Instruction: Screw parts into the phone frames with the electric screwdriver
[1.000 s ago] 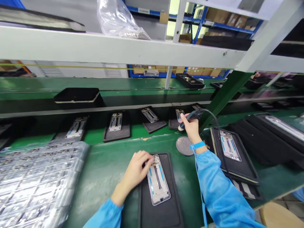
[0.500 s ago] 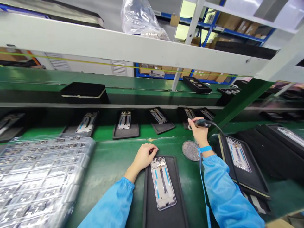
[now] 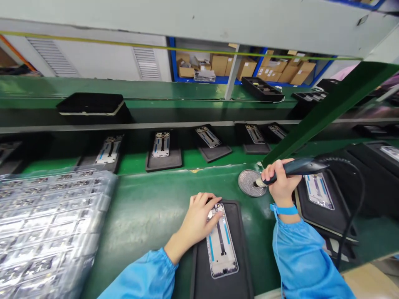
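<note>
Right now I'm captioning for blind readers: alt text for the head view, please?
A right hand holds a corded tool, its tip over a round textured disc, while the left hand lies over the upper end of a phone frame on a black tray. Clear plastic trays lie at left on the bench.

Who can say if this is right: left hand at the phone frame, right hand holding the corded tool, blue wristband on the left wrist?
Wrong wrist: the head view shows the blue wristband on the right one. Left hand at phone frame, right hand holding corded tool: correct.
</note>
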Demonstrator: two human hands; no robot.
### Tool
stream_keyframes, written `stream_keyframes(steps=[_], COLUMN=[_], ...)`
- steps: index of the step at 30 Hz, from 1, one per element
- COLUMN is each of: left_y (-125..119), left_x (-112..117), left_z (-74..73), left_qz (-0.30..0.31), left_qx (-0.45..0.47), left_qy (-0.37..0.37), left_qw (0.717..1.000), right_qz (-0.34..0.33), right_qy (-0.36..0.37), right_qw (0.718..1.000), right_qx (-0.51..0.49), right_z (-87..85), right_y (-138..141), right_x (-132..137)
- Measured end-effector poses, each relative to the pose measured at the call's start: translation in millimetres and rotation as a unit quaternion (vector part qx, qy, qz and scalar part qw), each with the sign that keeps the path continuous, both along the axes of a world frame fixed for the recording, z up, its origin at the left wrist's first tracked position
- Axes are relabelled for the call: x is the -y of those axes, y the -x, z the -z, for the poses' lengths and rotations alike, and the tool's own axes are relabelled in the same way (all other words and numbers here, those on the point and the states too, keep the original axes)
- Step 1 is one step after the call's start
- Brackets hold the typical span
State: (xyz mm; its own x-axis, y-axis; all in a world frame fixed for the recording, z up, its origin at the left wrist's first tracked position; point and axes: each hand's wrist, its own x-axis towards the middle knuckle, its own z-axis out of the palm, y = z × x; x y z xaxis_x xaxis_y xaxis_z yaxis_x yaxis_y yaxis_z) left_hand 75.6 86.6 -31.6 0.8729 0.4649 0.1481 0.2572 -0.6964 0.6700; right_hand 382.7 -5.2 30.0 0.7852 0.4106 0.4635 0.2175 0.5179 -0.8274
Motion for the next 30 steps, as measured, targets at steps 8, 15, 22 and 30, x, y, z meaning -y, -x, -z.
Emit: stream_keyframes(steps=[8, 15, 22, 30], left_y=[11, 8, 5, 5], left_x=[-4, -2, -2, -1], left_z=[-14.0, -15.2, -17.6, -14.5], left_qz=[0.078, 0.084, 0.086, 0.084], left_qx=[-0.032, -0.039, -0.044, -0.039], left_qy=[0.003, 0.023, 0.033, 0.029], left_qw=[0.996, 0.995, 0.995, 0.995], right_qz=[0.007, 0.022, 0.016, -0.009], right_qy=[0.044, 0.058, 0.058, 0.074], right_qw=[0.999, 0.998, 0.998, 0.997], right_qx=[0.016, 0.030, 0.028, 0.037], right_z=[1.1, 0.2, -3.1, -4.7], right_y=[-1, -5, -3, -2], right_x=[-1, -1, 0, 4])
